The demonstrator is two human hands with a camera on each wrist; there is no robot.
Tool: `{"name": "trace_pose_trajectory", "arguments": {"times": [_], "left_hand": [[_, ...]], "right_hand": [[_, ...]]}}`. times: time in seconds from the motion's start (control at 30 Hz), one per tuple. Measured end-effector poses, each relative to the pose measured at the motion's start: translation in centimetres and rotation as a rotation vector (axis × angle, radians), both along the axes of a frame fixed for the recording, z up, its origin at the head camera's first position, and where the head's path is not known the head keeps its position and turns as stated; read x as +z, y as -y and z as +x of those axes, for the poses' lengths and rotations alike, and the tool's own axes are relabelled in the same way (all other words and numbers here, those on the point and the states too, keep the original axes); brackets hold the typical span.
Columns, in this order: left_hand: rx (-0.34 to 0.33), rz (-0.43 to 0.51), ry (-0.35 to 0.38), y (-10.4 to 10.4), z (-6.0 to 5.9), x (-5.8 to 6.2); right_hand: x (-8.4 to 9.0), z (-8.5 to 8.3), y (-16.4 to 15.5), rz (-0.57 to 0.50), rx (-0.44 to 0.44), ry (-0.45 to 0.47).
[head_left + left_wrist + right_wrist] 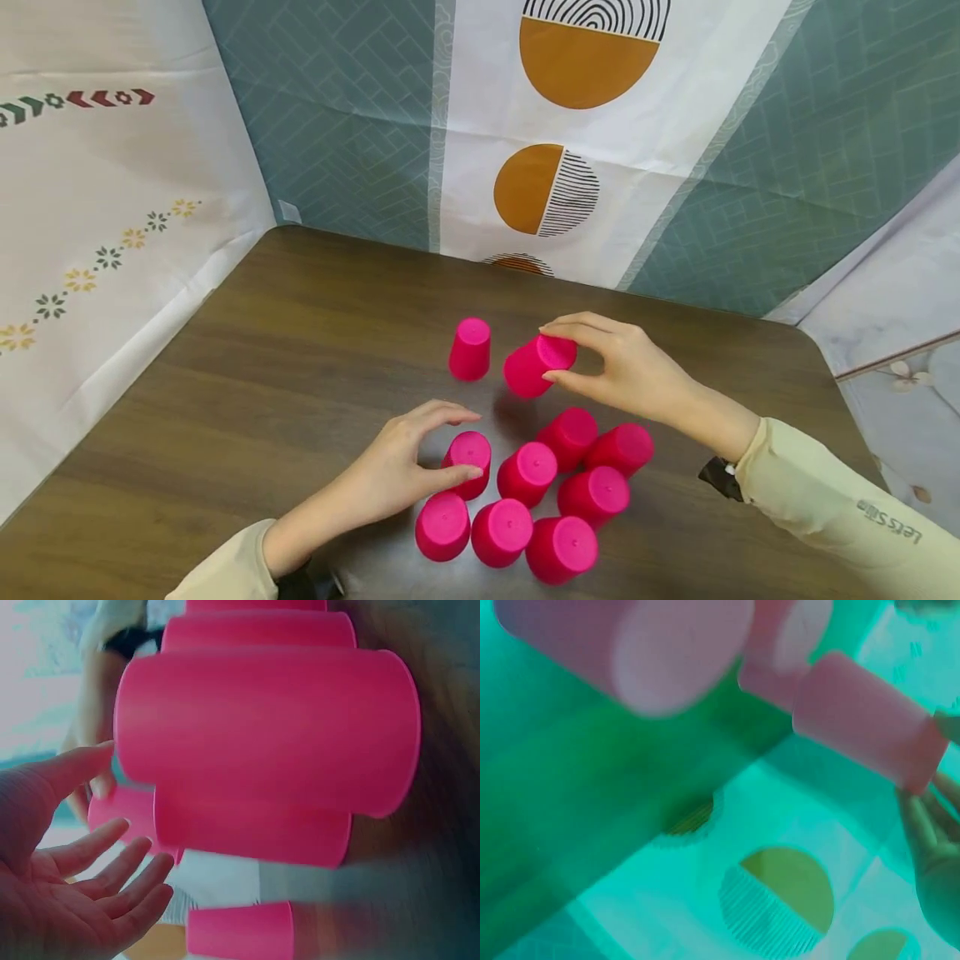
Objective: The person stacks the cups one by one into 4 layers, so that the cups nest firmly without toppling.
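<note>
My right hand [626, 371] pinches a pink cup [528, 371] near its closed base, between thumb and fingers; the cup is tilted, mouth towards the lower left. In the right wrist view the pinched cup [866, 724] is at the right, fingertips [913, 806] on its base end. My left hand [397, 462] is beside an upside-down pink cup [467, 454] at the left of a group of cups. Its thumb overlaps that cup in the head view. The left wrist view shows the left hand [82, 877] with fingers spread and nothing gripped.
Several upside-down pink cups [592, 496] stand close together at the front, right of the left hand. One more pink cup [469, 354] stands alone farther back. The brown wooden table [247, 392] ends at patterned cloth hangings [360, 125] at the back and sides.
</note>
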State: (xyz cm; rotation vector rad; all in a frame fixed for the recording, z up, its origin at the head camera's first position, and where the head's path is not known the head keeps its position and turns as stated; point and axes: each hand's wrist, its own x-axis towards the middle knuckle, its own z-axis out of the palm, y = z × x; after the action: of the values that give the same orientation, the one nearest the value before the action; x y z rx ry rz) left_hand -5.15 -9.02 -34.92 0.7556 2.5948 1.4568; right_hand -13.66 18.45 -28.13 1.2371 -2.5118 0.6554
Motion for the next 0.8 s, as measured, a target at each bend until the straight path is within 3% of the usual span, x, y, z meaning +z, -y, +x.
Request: {"name": "trace_pose_trajectory", "arguments": {"times": [0.23,0.43,0.6,0.8], "left_hand": [[-0.020,-0.084,-0.017,-1.7,0.1,0.1],[-0.029,-0.069,-0.028,-1.7,-0.3,-0.4],[-0.084,-0.049,-0.024,-1.2,-1.2,-0.8],[-0.154,-0.071,-0.084,-0.9,-1.9,-0.8]], "right_hand": [[0.3,-3.4,-1.1,-0.083,-0.065,0.226],[-0.8,-5.6,-1.6,-0.088,-0.142,0.368],[-2.1,-6.8,-1.5,-0.054,-0.119,0.408],[-3.4,-7.9,-0.6,-0.010,-0.076,0.423]]}}
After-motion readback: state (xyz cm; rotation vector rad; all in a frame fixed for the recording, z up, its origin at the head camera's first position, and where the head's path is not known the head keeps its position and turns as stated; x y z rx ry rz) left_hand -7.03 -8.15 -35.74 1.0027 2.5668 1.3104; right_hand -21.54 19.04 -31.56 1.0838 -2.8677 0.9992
